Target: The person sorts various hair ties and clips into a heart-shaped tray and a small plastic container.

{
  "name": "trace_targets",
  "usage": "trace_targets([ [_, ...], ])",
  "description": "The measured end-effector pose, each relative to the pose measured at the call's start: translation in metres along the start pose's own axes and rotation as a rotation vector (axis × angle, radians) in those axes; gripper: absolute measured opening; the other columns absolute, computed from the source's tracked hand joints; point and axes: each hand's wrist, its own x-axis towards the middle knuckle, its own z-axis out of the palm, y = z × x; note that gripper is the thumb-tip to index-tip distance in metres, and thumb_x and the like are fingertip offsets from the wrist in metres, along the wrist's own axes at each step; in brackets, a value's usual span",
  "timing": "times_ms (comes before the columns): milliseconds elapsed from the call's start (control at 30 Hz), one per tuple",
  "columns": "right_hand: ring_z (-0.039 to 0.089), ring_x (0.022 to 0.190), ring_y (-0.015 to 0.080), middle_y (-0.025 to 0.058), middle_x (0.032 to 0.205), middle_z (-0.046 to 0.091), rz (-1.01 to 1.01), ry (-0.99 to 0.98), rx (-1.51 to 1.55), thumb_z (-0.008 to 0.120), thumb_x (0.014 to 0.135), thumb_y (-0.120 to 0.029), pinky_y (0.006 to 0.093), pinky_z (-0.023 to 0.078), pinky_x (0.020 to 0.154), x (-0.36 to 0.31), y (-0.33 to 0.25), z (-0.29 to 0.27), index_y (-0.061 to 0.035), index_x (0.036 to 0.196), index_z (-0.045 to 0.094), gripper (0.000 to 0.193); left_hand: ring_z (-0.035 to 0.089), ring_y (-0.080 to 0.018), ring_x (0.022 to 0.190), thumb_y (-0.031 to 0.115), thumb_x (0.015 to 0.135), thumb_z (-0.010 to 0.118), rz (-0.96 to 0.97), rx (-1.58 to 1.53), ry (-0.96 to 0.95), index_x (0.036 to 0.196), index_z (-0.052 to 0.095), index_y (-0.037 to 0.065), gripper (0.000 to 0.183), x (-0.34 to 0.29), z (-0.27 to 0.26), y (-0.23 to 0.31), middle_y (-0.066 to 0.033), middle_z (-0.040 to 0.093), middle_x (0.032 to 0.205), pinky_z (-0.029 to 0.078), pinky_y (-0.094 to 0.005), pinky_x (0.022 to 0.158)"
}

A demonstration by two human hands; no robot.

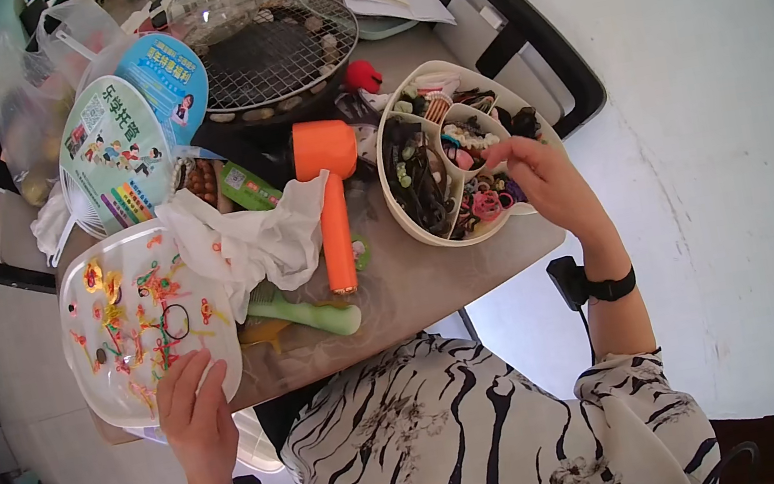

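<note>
My left hand point(197, 414) rests at the near right rim of a white tray point(228, 353), with its fingers loosely stretched over the edge. Scattered in the tray are small red, yellow and green hair ties, gold-coloured ornaments and a thin black hair tie point(176, 321). Over the right side of a cream divided box point(389, 176) hangs my right hand point(550, 186), its fingers partly bent and apart, nothing visible in them. Dark hair clips point(417, 176) fill the box's left compartment. Beaded bands point(468, 135) lie in the middle one, and colourful hair ties point(484, 204) below.
Between tray and box lie an orange hair dryer point(334, 220), a crumpled white plastic bag point(256, 242) and a green comb point(318, 316). Hand fans point(117, 148) lean behind the tray. A round wire grill point(276, 52) stands at the back, with black-framed chairs point(573, 76) around the table.
</note>
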Motion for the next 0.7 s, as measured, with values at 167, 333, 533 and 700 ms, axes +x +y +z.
trace_targets([
  [167, 0.063, 0.083, 0.0220, 0.0097, 0.088, 0.067, -0.026, -0.005, -0.001, 0.051, 0.086, 0.000, 0.0320, 0.048, 0.078, 0.009, -0.021, 0.008, -0.0007, 0.091, 0.065, 0.015, 0.059, -0.0316, 0.105, -0.011, 0.073, 0.063, -0.003, 0.049, 0.037, 0.100, 0.067, 0.004, 0.031, 0.003, -0.007, -0.003, -0.0109, 0.064, 0.110, 0.049, -0.0407, 0.088],
  [333, 0.063, 0.088, 0.0298, 0.0100, 0.093, 0.067, -0.108, -0.318, -0.329, 0.058, 0.076, 0.000, 0.0366, 0.049, 0.081, 0.011, -0.012, 0.014, -0.0053, 0.091, 0.070, 0.020, 0.059, -0.0331, 0.107, -0.012, 0.074, 0.061, -0.056, 0.053, 0.022, 0.099, 0.065, 0.001, 0.028, 0.001, -0.010, -0.003, -0.0131, 0.064, 0.110, 0.048, -0.0403, 0.091],
  [533, 0.062, 0.091, 0.0303, 0.0113, 0.093, 0.067, -0.133, -0.215, -0.498, 0.056, 0.074, 0.004, 0.0381, 0.049, 0.082, 0.003, 0.004, 0.010, -0.0071, 0.096, 0.072, 0.029, 0.059, -0.0324, 0.106, -0.013, 0.075, 0.060, -0.092, 0.052, 0.013, 0.099, 0.065, 0.000, 0.028, -0.006, -0.012, -0.004, -0.0131, 0.064, 0.109, 0.047, -0.0398, 0.092],
  [700, 0.061, 0.088, 0.0317, 0.0134, 0.090, 0.066, -0.072, -0.228, -0.639, 0.053, 0.074, 0.007, 0.0375, 0.048, 0.080, -0.001, 0.002, -0.016, -0.0051, 0.096, 0.072, 0.031, 0.059, -0.0319, 0.106, -0.013, 0.075, 0.060, -0.093, 0.049, 0.029, 0.099, 0.065, 0.000, 0.027, -0.005, -0.012, -0.007, -0.0130, 0.065, 0.109, 0.047, -0.0394, 0.092],
])
